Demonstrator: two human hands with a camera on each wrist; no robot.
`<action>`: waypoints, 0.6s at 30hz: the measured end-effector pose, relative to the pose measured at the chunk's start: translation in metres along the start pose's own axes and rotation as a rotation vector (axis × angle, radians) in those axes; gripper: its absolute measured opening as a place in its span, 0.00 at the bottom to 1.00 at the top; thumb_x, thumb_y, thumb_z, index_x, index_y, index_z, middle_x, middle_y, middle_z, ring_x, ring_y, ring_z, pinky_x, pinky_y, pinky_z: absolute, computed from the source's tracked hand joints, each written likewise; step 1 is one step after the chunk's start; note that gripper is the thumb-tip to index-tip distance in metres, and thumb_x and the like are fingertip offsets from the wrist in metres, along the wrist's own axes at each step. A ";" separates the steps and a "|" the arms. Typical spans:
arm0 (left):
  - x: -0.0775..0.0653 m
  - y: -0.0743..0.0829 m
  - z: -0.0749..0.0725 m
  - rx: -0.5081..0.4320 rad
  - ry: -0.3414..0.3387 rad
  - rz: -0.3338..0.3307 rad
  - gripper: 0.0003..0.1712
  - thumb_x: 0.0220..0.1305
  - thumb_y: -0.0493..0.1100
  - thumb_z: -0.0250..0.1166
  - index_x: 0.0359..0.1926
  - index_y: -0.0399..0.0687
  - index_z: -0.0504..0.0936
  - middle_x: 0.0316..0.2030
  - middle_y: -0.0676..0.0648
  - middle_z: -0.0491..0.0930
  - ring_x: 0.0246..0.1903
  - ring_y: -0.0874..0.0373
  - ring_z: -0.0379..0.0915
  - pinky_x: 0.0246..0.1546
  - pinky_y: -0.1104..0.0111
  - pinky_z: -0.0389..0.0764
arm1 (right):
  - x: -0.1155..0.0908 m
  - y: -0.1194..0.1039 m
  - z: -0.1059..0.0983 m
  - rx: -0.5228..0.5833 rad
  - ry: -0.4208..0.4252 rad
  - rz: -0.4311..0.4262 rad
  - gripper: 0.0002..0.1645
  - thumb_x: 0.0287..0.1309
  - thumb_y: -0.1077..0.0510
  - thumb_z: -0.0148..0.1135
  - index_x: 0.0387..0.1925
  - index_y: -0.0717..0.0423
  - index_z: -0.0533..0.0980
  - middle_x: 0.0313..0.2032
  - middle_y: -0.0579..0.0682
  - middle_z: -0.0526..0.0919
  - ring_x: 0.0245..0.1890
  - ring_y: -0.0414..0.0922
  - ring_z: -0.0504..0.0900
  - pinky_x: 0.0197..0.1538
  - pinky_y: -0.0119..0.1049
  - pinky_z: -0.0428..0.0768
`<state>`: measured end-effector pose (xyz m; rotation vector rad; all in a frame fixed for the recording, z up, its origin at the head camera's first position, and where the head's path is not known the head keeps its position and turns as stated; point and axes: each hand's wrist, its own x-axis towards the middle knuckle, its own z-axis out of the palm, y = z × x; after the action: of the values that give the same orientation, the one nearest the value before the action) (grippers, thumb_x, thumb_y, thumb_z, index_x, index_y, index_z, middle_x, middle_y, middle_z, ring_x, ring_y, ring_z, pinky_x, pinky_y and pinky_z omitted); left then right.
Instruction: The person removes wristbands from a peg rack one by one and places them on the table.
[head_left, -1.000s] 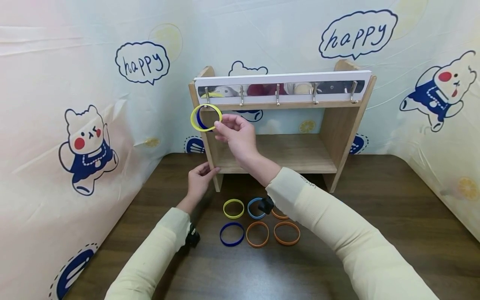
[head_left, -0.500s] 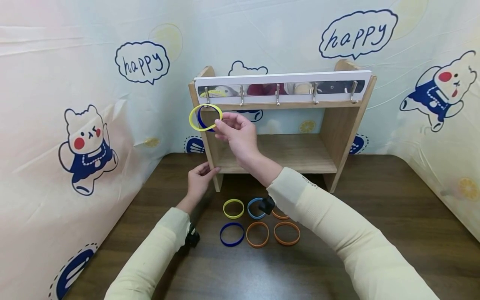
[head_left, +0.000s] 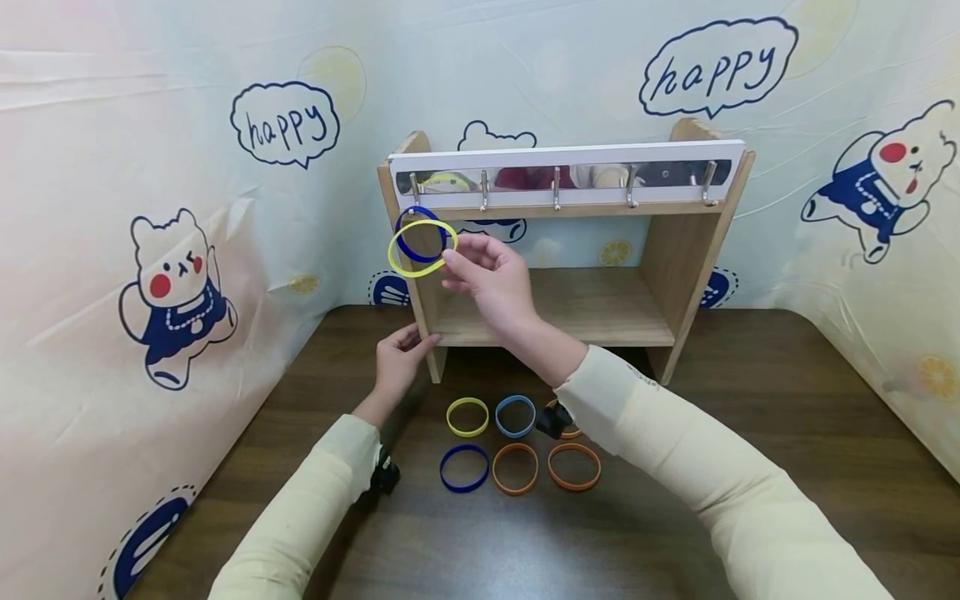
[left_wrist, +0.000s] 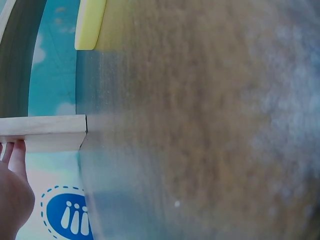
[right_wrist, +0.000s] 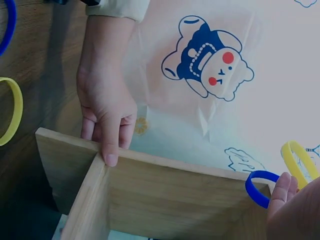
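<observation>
My right hand pinches a yellow wristband between thumb and fingers, just below the rack's leftmost hook. A dark blue wristband hangs at that hook; in the head view the yellow band overlaps it. Whether the two bands touch, I cannot tell. My left hand grips the lower left side panel of the wooden rack; the right wrist view shows its thumb on the front edge and the fingers outside the panel. In the left wrist view only part of that hand appears.
Several wristbands lie on the dark table in front of the rack: yellow, light blue, dark blue and orange ones. My right wrist camera partly covers one orange band. More metal hooks line the mirrored top strip.
My right hand has shifted slightly right and down with the yellow band, which now hangs lower than the hook. More of the blue band shows. The left hand keeps its place.
</observation>
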<state>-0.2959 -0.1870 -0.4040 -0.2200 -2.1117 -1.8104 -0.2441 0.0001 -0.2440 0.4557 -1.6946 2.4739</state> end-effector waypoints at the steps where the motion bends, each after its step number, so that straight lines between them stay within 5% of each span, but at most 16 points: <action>1: 0.001 -0.003 0.000 -0.001 0.003 -0.004 0.22 0.58 0.38 0.72 0.51 0.31 0.81 0.45 0.34 0.82 0.43 0.56 0.81 0.41 0.70 0.81 | -0.001 0.000 -0.002 0.005 -0.003 0.001 0.13 0.60 0.64 0.66 0.46 0.61 0.77 0.43 0.59 0.83 0.40 0.51 0.84 0.45 0.42 0.83; 7: 0.010 -0.027 -0.001 -0.015 0.042 0.009 0.24 0.55 0.44 0.75 0.50 0.34 0.83 0.43 0.36 0.84 0.42 0.58 0.81 0.39 0.71 0.81 | -0.011 0.003 -0.015 0.007 -0.032 0.017 0.13 0.62 0.64 0.64 0.48 0.63 0.76 0.42 0.60 0.82 0.41 0.52 0.84 0.45 0.42 0.83; 14: -0.003 0.006 0.000 0.025 0.004 0.011 0.21 0.58 0.38 0.72 0.50 0.30 0.81 0.44 0.33 0.82 0.42 0.58 0.80 0.40 0.71 0.81 | -0.021 0.004 -0.032 0.008 -0.031 0.046 0.12 0.62 0.64 0.64 0.47 0.63 0.76 0.41 0.59 0.82 0.39 0.50 0.84 0.45 0.42 0.83; 18: -0.003 0.005 0.000 0.028 0.002 0.023 0.21 0.58 0.37 0.72 0.50 0.29 0.82 0.44 0.33 0.82 0.43 0.56 0.80 0.40 0.72 0.80 | -0.026 0.006 -0.045 0.005 -0.029 0.065 0.11 0.62 0.65 0.64 0.45 0.62 0.76 0.40 0.58 0.83 0.39 0.51 0.84 0.45 0.42 0.83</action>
<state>-0.2918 -0.1854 -0.4003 -0.2342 -2.1227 -1.7669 -0.2291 0.0414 -0.2722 0.4460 -1.7418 2.5292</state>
